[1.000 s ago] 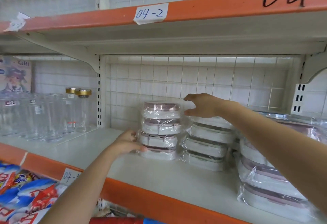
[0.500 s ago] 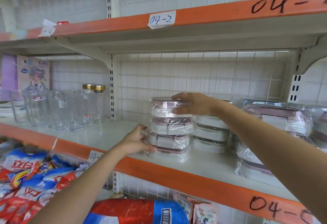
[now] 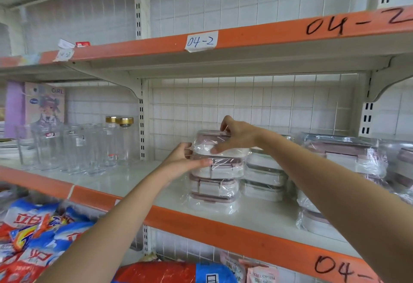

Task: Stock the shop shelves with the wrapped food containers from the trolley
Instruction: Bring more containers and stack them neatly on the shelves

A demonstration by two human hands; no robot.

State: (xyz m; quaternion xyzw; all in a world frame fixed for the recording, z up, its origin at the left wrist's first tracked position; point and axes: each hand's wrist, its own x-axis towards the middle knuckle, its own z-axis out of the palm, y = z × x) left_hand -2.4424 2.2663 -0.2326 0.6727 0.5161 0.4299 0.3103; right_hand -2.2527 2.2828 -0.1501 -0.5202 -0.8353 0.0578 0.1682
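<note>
Four wrapped containers (image 3: 215,171) stacked on the shelf (image 3: 134,182); left hand (image 3: 185,159) braces the second one's side, right hand (image 3: 237,136) pinches the top one. Best square it gently, since that film looks slippery.

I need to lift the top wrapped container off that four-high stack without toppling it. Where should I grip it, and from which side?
Take the top wrapped container by its two short ends, one hand per side, coming in from the open front of the shelf. It lies flat with its clip latch facing front, and the film looks slippery, so press on the rigid walls rather than the loose wrap. The left hand and right hand already bracket it roughly this way.
</note>
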